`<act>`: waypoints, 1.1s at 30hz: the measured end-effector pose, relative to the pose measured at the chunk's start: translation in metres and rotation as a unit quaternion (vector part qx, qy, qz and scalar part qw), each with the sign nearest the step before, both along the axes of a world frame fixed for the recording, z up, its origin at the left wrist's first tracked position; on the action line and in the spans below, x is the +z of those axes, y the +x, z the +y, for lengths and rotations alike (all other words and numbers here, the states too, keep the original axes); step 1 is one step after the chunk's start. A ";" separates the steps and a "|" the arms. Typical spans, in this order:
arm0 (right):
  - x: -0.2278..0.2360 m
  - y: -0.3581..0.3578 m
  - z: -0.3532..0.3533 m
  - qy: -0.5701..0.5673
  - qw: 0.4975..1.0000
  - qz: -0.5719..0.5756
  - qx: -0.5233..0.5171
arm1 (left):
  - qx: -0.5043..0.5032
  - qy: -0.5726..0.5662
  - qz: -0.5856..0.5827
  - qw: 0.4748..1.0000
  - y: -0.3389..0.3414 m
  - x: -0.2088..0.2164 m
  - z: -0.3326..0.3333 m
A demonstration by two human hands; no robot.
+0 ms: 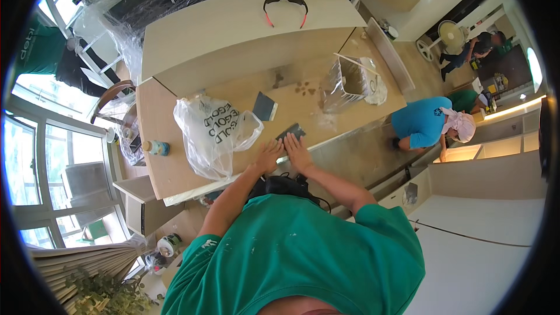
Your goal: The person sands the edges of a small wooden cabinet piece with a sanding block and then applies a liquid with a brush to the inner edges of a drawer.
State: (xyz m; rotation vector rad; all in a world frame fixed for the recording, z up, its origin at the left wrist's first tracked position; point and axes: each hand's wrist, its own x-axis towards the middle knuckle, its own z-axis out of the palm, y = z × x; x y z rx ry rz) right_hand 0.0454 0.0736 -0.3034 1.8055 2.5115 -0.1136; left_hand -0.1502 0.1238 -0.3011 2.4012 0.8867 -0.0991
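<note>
My right hand (298, 153) lies stretched out at the near edge of a wooden tabletop, its fingertips over a dark sheet (291, 132) that looks like sandpaper. Close beside it, my left hand (270, 156) rests with fingers extended on the same edge, near the sheet's left end. What is under the palms is hidden. A second dark sheet (265, 107) with a pale corner lies flat a little farther off. To the left of my hands sits a clear plastic bag (201, 140) with dark lettering, its handle loop toward my left hand.
Dark glasses (285, 3) lie on the raised panel behind the table (166, 166). A plastic-wrapped container (347, 81) with a stick across it stands at right; a small bottle (156, 148) is at left. A person in blue (421, 121) bends at right; another person (44, 52) is far left.
</note>
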 end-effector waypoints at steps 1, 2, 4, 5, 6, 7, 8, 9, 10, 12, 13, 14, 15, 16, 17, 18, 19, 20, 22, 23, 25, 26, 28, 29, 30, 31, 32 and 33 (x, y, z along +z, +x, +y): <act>0.001 0.001 0.012 -0.012 0.999 0.010 -0.037 | -0.003 0.008 0.011 1.000 -0.004 0.000 0.002; 0.010 0.006 0.030 -0.025 0.997 0.017 -0.075 | -0.006 0.015 0.021 1.000 -0.005 -0.001 0.004; 0.004 0.005 0.023 -0.026 0.996 0.005 -0.086 | -0.018 0.014 0.029 0.999 -0.002 -0.006 -0.007; -0.017 -0.006 0.012 -0.006 0.998 -0.012 -0.058 | -0.026 0.015 0.030 0.999 -0.003 -0.008 -0.008; -0.026 -0.010 0.010 0.025 0.999 -0.034 -0.029 | -0.032 0.026 0.026 0.999 0.001 -0.005 0.005; -0.027 -0.007 -0.001 0.052 0.998 0.023 0.000 | -0.033 -0.006 0.042 0.999 0.001 0.010 0.006; -0.023 0.000 0.001 0.052 0.998 0.029 -0.007 | -0.027 0.015 0.030 0.999 -0.002 0.004 0.003; -0.018 0.013 0.011 0.053 0.998 0.035 -0.014 | -0.021 0.036 0.018 0.999 -0.003 -0.001 0.002; -0.014 0.024 0.020 0.050 0.998 0.038 -0.022 | -0.015 0.053 0.004 0.998 -0.002 -0.009 -0.002; 0.007 0.003 0.020 -0.006 0.990 0.085 -0.109 | -0.014 0.036 0.008 0.999 -0.008 -0.017 -0.009; 0.007 -0.005 0.019 -0.006 0.991 0.065 -0.115 | -0.026 0.029 -0.001 0.999 -0.005 -0.018 -0.004; 0.003 -0.011 0.022 -0.002 0.992 0.047 -0.118 | -0.035 0.025 -0.008 0.999 -0.005 -0.016 0.002; -0.005 -0.004 0.021 -0.038 0.995 0.054 -0.075 | -0.046 0.032 0.013 0.998 -0.004 -0.013 0.004; -0.010 0.011 0.026 -0.022 0.994 0.080 -0.065 | -0.038 0.045 0.014 0.998 -0.009 -0.012 0.001; -0.015 0.030 0.030 -0.006 0.993 0.103 -0.056 | -0.032 0.056 0.012 0.998 -0.012 -0.013 -0.002; -0.013 0.044 0.039 0.010 0.992 0.123 -0.041 | -0.021 0.068 0.007 0.997 -0.010 -0.014 -0.001; -0.016 0.043 0.043 0.032 0.976 0.135 -0.170 | -0.024 0.055 -0.012 0.998 -0.010 -0.011 0.002; -0.019 0.037 0.038 0.038 0.976 0.164 -0.136 | -0.032 0.042 -0.003 0.999 -0.007 -0.007 0.000; -0.030 0.021 0.019 0.060 0.971 0.222 -0.074 | -0.055 0.022 0.018 0.998 0.000 0.005 0.004; -0.020 0.018 0.011 0.014 0.976 0.217 -0.008 | -0.048 0.010 0.020 0.999 -0.003 0.003 0.007; -0.005 0.026 0.003 -0.019 0.976 0.204 0.070 | -0.042 -0.005 0.016 0.999 -0.011 -0.006 0.000; -0.007 0.031 0.010 -0.006 0.977 0.197 0.085 | -0.039 -0.008 0.013 0.999 -0.010 -0.005 0.001; -0.022 0.017 0.009 0.055 0.982 0.176 -0.031 | -0.034 -0.046 -0.004 0.998 -0.003 0.012 0.001; -0.020 0.014 0.001 0.048 0.980 0.194 -0.012 | -0.044 -0.043 -0.001 0.998 -0.003 0.013 0.003; -0.015 0.010 -0.007 0.041 0.976 0.213 0.012 | -0.050 -0.040 0.003 0.998 -0.004 0.013 0.006; -0.010 0.013 -0.010 0.032 0.971 0.232 0.041 | -0.050 -0.039 0.007 0.998 -0.005 0.009 0.006; -0.007 0.026 -0.004 0.024 0.972 0.227 0.048 | -0.059 -0.035 0.004 0.998 -0.007 0.007 0.006; -0.004 0.048 0.007 0.015 0.973 0.222 0.058 | -0.066 -0.030 -0.001 0.997 -0.007 0.004 0.008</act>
